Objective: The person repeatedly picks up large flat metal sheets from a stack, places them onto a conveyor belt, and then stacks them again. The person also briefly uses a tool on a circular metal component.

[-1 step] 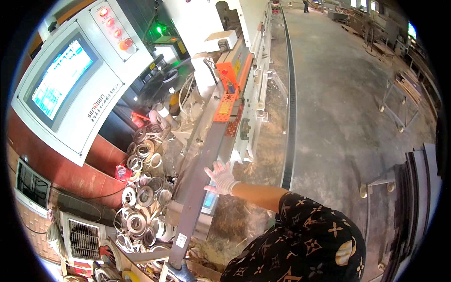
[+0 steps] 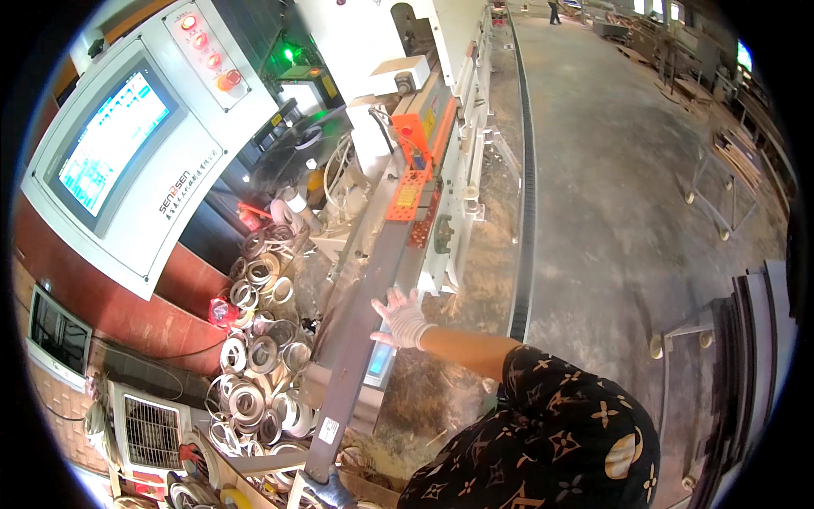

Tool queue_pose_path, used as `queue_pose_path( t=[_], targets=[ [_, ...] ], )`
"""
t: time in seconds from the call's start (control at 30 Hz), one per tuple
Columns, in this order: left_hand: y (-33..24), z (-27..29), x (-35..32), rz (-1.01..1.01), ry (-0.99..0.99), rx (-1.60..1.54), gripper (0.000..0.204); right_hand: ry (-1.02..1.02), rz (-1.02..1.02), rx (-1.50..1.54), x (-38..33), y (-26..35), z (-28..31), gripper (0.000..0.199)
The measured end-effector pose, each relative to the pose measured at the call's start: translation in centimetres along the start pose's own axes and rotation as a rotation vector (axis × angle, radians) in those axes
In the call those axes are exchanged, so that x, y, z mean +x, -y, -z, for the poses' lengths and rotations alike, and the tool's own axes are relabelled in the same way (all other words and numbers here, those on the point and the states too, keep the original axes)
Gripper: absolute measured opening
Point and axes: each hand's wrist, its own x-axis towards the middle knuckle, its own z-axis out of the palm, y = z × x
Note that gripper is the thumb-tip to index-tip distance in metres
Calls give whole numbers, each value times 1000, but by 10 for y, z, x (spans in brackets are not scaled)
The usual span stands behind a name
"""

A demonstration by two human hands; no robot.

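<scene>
— Where is the right hand (image 2: 400, 318)?
— Gloved in white, fingers spread, resting against the long grey panel (image 2: 366, 305) on the machine's infeed.
— And left of it?
— Stacked tape rolls (image 2: 254, 356).

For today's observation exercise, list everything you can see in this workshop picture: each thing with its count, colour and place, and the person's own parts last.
panel: one, long, grey, lying along the machine's feed side, centre
machine: one, white with orange parts, running from centre to the top
control console: one, white, lit screen and red buttons, upper left
tape rolls: many, grey and white, heaped at lower left of the panel
fan unit: one, white grille, lower left
floor: grey concrete, right
trolley frames: at least two, metal, far right
sleeve: one, black with tan pattern, bottom right
right hand: white glove, fingers spread, on the panel's edge
left hand: dark glove, at the panel's near end, mostly cut off
</scene>
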Motion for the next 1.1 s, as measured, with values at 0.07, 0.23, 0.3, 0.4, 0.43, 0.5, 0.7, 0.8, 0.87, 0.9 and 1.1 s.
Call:
queue_pose_path(
  t=[0.07, 0.23, 0.3, 0.4, 0.43, 0.5, 0.7, 0.8, 0.87, 0.9, 1.1],
  targets=[
    [10, -17, 0, -44, -52, -7, 88, 6, 28, 1, 7, -7, 17, 83],
    [-31, -59, -7, -44, 52, -16, 87, 37, -29, 85, 42, -46, 20, 80],
    [-44, -68, -15, -218, -72, 288, 85, 22, -1, 181, 39, -54, 17, 75],
    [-60, -75, -34, -559, -112, 459, 83, 69, 63, 493, -25, -36, 19, 54],
    [-68, -85, -47, -661, -58, 373, 81, -3, 90, 606, -63, -31, 15, 51],
    [-94, -106, -84, -808, 170, 151, 72, 18, 106, 826, -141, -13, 34, 45],
    [-110, -167, -173, -1009, 914, 166, 63, -214, -342, 980, -355, -54, 34, 35],
    [-127, -193, -211, -992, 1187, 125, 60, -405, -885, 1040, -445, -74, 40, 31],
    [-110, -223, -228, -946, 1283, 89, 60, -608, -1128, 982, -501, -86, 40, 27],
    [-109, -230, -240, -999, 1289, 110, 60, -715, -1185, 1014, -529, -95, 32, 27],
    [-160, -211, -346, -1490, 1369, 154, 60, -1345, -1432, 1010, -703, -81, 5, 30]
  ],
)
